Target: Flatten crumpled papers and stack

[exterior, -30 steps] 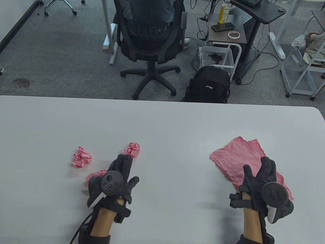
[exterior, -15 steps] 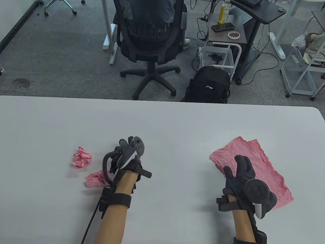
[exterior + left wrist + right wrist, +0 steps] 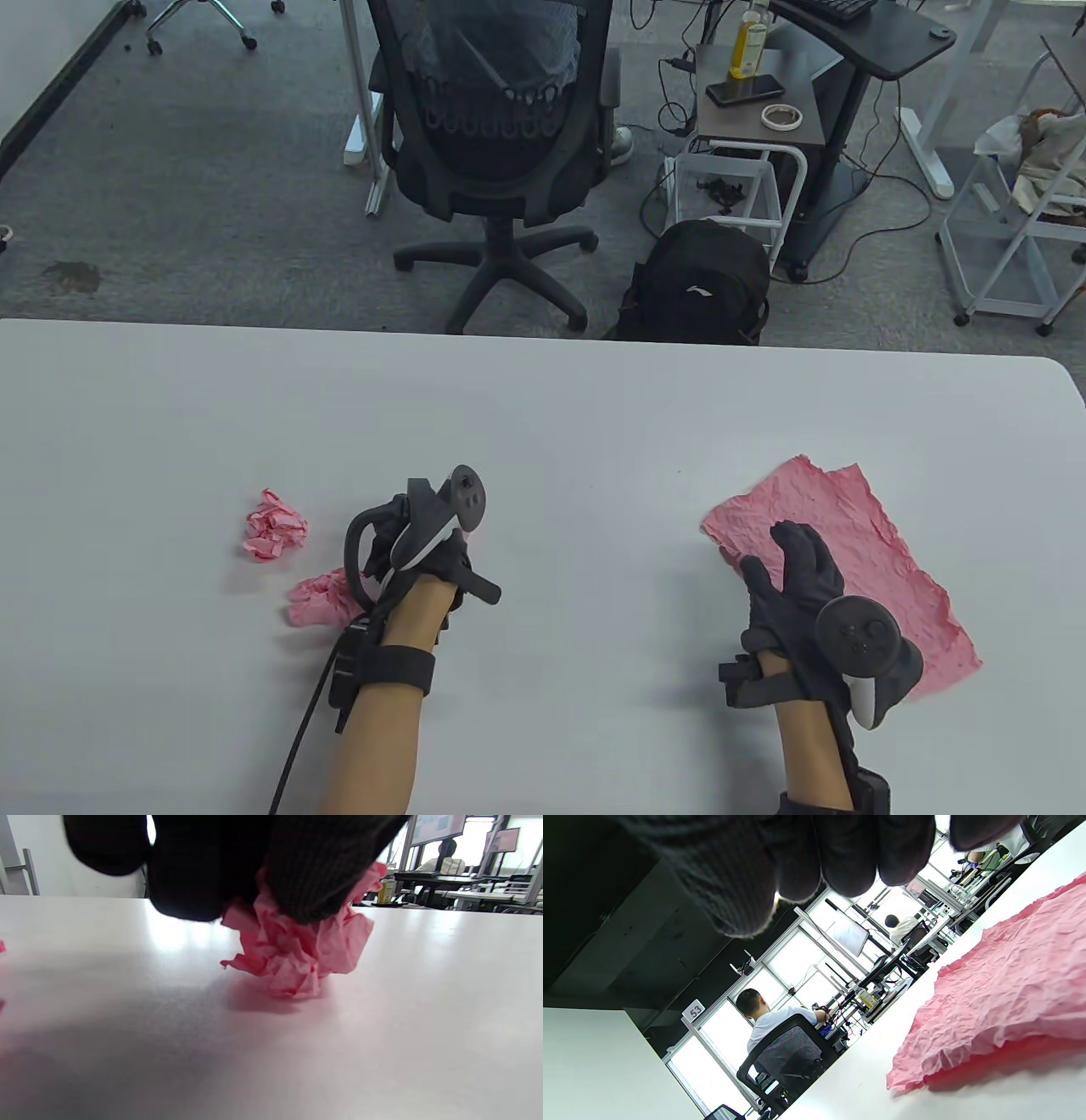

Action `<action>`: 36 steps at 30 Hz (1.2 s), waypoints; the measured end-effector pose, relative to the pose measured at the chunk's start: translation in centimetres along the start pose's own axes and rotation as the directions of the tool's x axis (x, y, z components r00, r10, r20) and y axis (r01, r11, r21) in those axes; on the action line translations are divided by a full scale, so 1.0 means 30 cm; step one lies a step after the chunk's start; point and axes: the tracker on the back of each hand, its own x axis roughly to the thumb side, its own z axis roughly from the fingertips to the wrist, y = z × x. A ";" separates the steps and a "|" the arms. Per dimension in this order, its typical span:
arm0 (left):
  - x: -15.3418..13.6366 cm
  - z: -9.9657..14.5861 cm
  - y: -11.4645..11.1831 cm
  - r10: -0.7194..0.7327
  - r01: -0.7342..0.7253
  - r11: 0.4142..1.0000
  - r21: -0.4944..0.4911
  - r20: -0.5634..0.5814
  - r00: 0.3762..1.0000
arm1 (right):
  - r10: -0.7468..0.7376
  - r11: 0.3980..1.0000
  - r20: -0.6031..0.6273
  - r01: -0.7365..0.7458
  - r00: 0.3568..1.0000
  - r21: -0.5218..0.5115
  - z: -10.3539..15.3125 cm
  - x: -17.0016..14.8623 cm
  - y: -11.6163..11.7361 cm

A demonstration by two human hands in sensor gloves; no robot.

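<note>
— Left wrist view first: what do the left hand's fingers (image 3: 314, 870) have?

— They curl down around a crumpled pink ball (image 3: 297, 950), gripping it from above. The ball sits directly beneath them, its underside touching or just clear of the tabletop (image 3: 445, 1018); I cannot tell which.

— And from above?

— In the table view the left hand (image 3: 420, 543) covers that ball completely. Two more wads lie to its left: one (image 3: 321, 598) just beside the wrist, another (image 3: 273, 536) farther out and apart from it.

— Where does the gripped ball need to go?

— My judgement: toward the flattened sheet (image 3: 840, 556), which lies well off to the right, with bare tabletop between. The sheet's long axis runs diagonally, from its far-left corner to its near-right one.

— Which hand is nearer the sheet?

— The right hand (image 3: 797, 586), plainly. It is over the sheet's near-left part with its fingers (image 3: 848, 853) spread and gripping nothing. In the right wrist view they seem to hang above the paper, so I cannot say they press it.

— So the coming move?

— Likely a carry rightward and slightly toward the person, bringing the ball between the hands to be opened, then laid along that diagonal on the sheet.
</note>
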 end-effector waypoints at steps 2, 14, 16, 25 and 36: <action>-0.006 0.049 0.036 0.020 -0.023 0.998 0.055 0.049 0.999 | 0.005 1.000 0.019 -0.005 1.000 0.017 0.004 0.013 0.010; -0.017 0.402 0.054 0.227 -0.321 0.908 0.268 0.330 0.917 | -0.061 0.971 0.308 -0.015 0.950 0.237 0.119 0.209 0.209; -0.020 0.415 0.049 0.266 -0.370 0.896 0.247 0.369 0.891 | -0.131 0.948 0.334 0.019 0.934 0.317 0.149 0.239 0.256; -0.012 0.438 0.016 0.547 -0.736 0.665 0.127 0.589 0.595 | -0.320 0.887 0.453 0.096 0.832 0.452 0.262 0.334 0.367; 0.036 0.416 -0.043 0.713 -0.823 0.531 -0.200 0.630 0.307 | -0.418 0.849 0.422 0.181 0.805 0.497 0.253 0.338 0.346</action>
